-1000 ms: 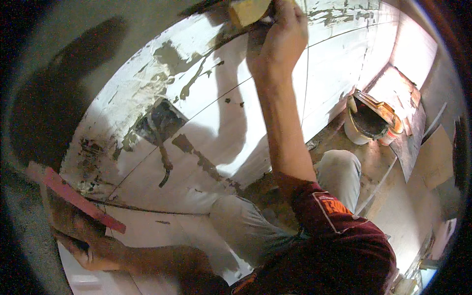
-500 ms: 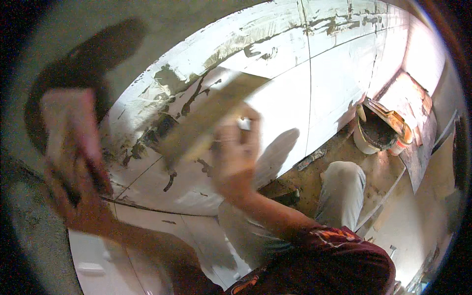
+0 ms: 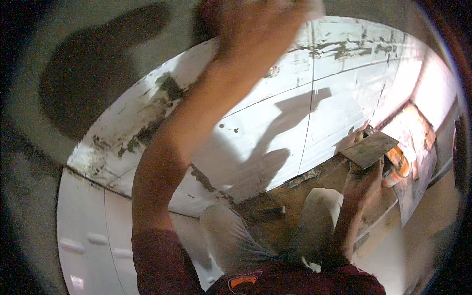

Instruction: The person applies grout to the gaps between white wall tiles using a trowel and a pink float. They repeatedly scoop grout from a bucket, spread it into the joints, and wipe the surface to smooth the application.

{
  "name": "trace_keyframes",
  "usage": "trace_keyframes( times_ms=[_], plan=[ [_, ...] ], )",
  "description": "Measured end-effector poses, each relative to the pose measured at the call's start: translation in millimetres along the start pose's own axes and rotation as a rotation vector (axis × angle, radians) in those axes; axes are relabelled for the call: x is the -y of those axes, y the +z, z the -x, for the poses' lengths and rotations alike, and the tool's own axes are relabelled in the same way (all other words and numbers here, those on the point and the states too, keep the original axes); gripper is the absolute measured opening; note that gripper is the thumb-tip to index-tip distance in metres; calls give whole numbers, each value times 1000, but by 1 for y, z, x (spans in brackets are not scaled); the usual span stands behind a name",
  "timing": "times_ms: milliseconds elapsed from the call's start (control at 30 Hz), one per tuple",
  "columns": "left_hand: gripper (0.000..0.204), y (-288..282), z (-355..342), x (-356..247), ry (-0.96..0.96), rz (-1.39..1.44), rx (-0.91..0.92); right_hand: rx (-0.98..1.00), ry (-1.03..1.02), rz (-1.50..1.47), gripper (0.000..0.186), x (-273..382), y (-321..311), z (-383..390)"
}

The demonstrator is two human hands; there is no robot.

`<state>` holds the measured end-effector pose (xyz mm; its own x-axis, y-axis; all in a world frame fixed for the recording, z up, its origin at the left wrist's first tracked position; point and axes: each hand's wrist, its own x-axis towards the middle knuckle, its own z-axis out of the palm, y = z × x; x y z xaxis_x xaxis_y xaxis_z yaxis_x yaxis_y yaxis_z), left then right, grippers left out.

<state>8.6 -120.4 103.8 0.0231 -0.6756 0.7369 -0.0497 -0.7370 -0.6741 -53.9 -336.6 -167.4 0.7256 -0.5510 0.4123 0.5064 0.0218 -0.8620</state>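
My right hand [image 3: 365,173] grips a flat rectangular trowel [image 3: 369,149], its grey plate smeared, at the right above the mortar bucket, which it mostly hides. My left arm reaches up across the white tiled wall [image 3: 255,123]. At the top edge, my left hand [image 3: 270,14] is blurred and partly cut off, near the rim of the tiles; its fingers cannot be made out. Dark grey smears of mortar [image 3: 169,87] mark the tiles on the left and along the upper band.
An orange-rimmed container [image 3: 396,164] stands beside the trowel, next to a stained board [image 3: 418,191]. My bent knees [image 3: 324,201] are below the wall on a dirty brown floor [image 3: 265,201]. White tiles with small raised pieces [image 3: 97,238] lie at lower left.
My right hand has carried the trowel from the tiles rightward to the bucket. My left hand has risen from the left side to the top edge, and the view has shifted slightly.
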Motion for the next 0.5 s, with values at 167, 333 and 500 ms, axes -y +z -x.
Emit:
trace_keyframes(
  times_ms=[167,333,500],
  plan=[
    [24,-64,47,33,-51,6,345,169,-71,123,48,-20,-13,-18],
    [29,-135,126,89,-180,-119,437,138,-83,135,40,-75,-84,-61],
    [43,-110,109,67,-148,-202,419,119,250,-564,45,-97,-102,-59]
  ],
)
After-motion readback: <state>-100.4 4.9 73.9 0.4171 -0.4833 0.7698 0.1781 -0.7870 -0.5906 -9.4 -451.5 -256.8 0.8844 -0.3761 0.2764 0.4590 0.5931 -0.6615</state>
